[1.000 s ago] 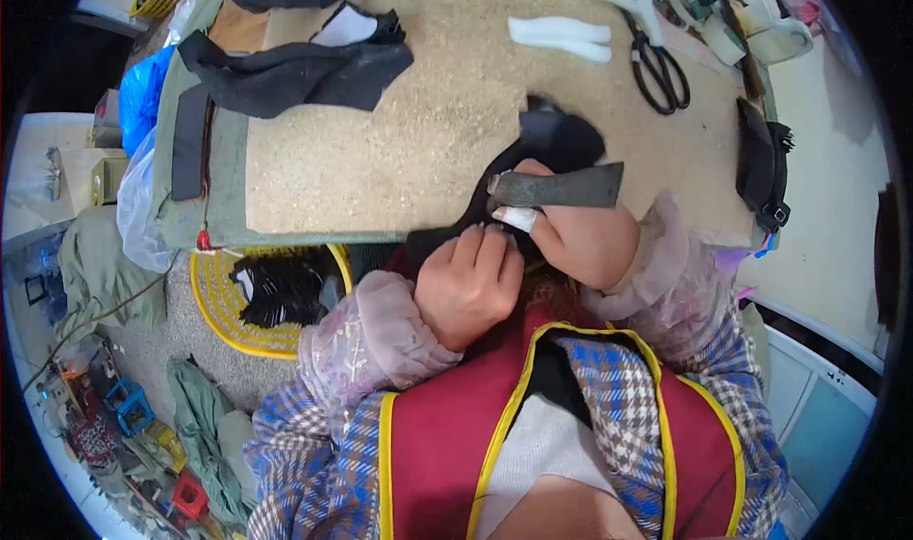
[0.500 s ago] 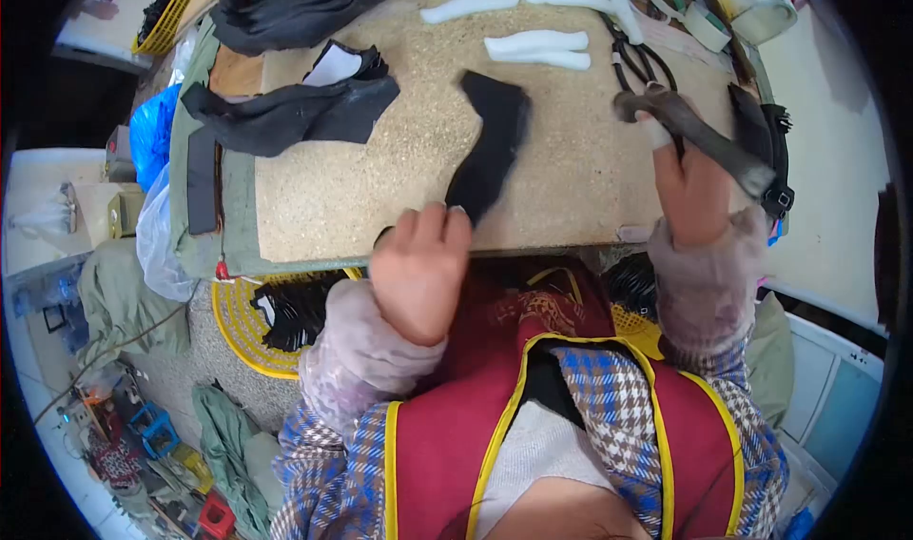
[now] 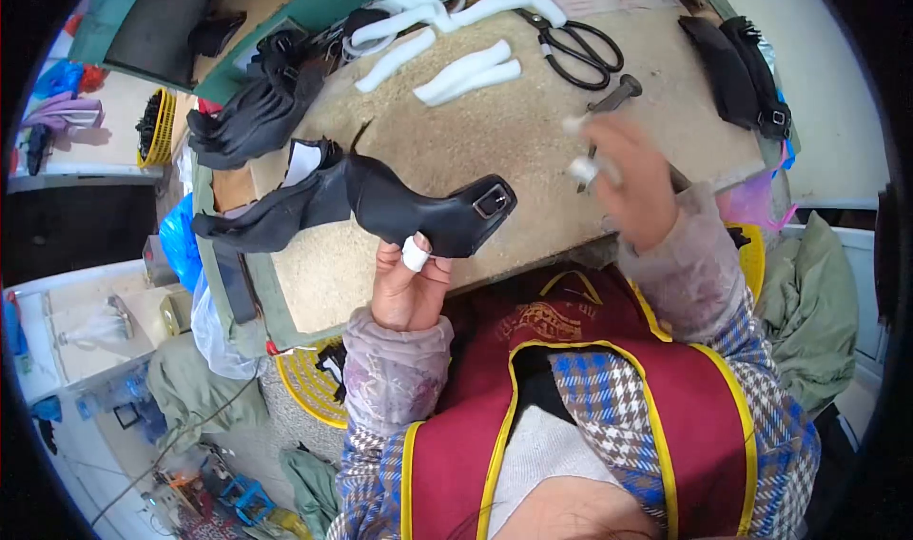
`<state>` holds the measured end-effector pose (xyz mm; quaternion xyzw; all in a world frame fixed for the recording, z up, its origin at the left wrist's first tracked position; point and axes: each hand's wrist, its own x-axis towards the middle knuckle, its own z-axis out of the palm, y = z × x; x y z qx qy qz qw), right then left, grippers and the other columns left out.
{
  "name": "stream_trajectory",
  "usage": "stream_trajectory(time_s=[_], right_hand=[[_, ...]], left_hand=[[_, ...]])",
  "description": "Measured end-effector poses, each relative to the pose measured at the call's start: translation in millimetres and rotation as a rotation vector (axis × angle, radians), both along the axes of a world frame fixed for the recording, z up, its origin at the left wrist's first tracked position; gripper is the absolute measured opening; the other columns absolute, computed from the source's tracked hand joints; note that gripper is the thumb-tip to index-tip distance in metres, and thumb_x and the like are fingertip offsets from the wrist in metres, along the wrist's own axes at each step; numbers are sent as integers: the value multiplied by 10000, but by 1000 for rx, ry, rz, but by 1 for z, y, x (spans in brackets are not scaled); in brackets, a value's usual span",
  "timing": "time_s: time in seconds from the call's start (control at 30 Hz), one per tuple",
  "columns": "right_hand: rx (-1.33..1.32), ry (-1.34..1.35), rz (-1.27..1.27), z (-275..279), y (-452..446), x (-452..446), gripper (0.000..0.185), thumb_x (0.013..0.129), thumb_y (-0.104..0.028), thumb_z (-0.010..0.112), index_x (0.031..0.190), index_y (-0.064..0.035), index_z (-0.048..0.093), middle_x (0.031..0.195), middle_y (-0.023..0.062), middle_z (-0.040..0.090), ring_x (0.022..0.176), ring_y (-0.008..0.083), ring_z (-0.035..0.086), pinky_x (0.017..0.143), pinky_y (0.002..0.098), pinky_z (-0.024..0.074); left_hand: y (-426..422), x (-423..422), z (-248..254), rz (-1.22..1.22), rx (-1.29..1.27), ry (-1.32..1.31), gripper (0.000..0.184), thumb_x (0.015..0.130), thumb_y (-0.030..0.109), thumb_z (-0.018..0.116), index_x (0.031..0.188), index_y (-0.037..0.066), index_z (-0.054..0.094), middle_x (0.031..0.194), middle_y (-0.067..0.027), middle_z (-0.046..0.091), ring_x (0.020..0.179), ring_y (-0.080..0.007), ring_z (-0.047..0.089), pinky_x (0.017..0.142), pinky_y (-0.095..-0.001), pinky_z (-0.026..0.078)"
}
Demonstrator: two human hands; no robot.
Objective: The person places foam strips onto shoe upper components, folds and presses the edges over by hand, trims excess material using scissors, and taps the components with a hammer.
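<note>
My left hand (image 3: 411,283) grips the lower edge of a black leather piece with a silver buckle (image 3: 423,212), its thumb, wrapped in white, on top. The piece is held above the board near its front edge, and its left end meets other black pieces (image 3: 276,212). My right hand (image 3: 630,178), blurred, is over the right part of the board with fingers apart, white wrapping on one. Beside and partly under it lies a hammer (image 3: 623,93), its head toward the back; the hand does not appear to hold it.
Black-handled scissors (image 3: 580,53) and white foam strips (image 3: 471,72) lie on the board (image 3: 561,202) at the back. Black strap pieces with a buckle (image 3: 737,78) rest at the right edge. A black stack (image 3: 257,112) stands back left. A yellow basket (image 3: 314,388) is below the table.
My left hand has turned over and lifted the black piece, whose buckle now shows. My right hand has let go of the hammer, which lies on the board. The view has swung round.
</note>
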<state>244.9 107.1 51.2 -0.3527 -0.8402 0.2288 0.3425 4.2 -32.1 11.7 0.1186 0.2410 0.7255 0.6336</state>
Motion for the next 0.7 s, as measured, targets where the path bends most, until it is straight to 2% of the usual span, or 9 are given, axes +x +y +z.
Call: stream_trajectory(time_s=[0.1, 0.2, 0.3, 0.4, 0.43, 0.53, 0.57, 0.6, 0.7], right_hand=[[-475, 309, 259, 4, -31, -29, 391, 765, -106, 729, 1121, -11, 597, 1030, 105, 614, 925, 178, 590, 770, 309, 474], [-858, 611, 431, -12, -47, -62, 351, 776, -53, 713, 1106, -5, 604, 1012, 70, 637, 927, 122, 588, 772, 297, 480], [-1033, 687, 389, -8, -56, -75, 306, 796, -15, 683, 1093, 5, 616, 968, 38, 654, 914, 83, 588, 768, 260, 484], [-1119, 764, 354, -4, -53, -72, 276, 790, 35, 682, 1058, 39, 620, 993, 37, 652, 952, 110, 592, 867, 279, 462], [-1104, 764, 347, -3, -50, -71, 253, 789, 40, 676, 1039, 43, 632, 983, 44, 659, 945, 100, 593, 853, 266, 465], [-785, 491, 280, 3, -41, -59, 200, 792, -25, 694, 985, 16, 664, 869, 20, 651, 787, 50, 552, 692, 214, 455], [-752, 472, 296, 7, -40, -60, 185, 789, -32, 699, 965, 15, 666, 850, 15, 644, 782, 51, 548, 686, 217, 452], [-721, 452, 316, 11, -39, -61, 172, 787, -40, 704, 945, 14, 667, 832, 11, 638, 777, 51, 544, 679, 220, 449], [-652, 451, 368, 15, -38, -68, 150, 793, -51, 701, 922, 12, 657, 800, -6, 619, 758, 55, 530, 663, 231, 438]], left_hand=[[5, 8, 4, 8, -20, -55, 294, 852, -31, 614, 1127, 72, 609, 1174, -120, 623, 1110, -258, 594, 1010, -413, 471], [3, 10, -3, -22, -16, -89, 300, 849, -32, 616, 1128, 77, 609, 1174, -122, 622, 1111, -259, 593, 1008, -411, 474], [0, 13, -1, -19, -40, -77, 249, 858, -11, 618, 1093, 73, 623, 1146, -122, 635, 1067, -254, 619, 950, -389, 516], [-7, 3, 2, -164, -184, 106, 152, 868, 31, 633, 1019, 44, 631, 1095, -136, 649, 929, -225, 663, 781, -348, 569], [-11, 0, 5, -96, -189, 343, 116, 872, 23, 625, 988, 32, 620, 1037, -121, 642, 874, -201, 653, 722, -322, 550], [-20, -2, 27, 122, -205, 1043, 17, 885, 1, 600, 897, -5, 588, 864, -78, 621, 706, -131, 621, 544, -243, 493], [-14, 8, 39, 357, -162, 1125, 35, 906, 47, 557, 902, 12, 562, 806, -72, 622, 659, -104, 589, 491, -216, 445], [-13, 13, 57, 415, -210, 1164, 105, 891, 46, 580, 980, -10, 572, 886, -90, 621, 679, -109, 603, 532, -219, 475], [4, 13, 88, 215, -86, 1363, 192, 808, -94, 600, 992, -43, 583, 1046, -130, 581, 759, -134, 625, 581, -225, 515]])
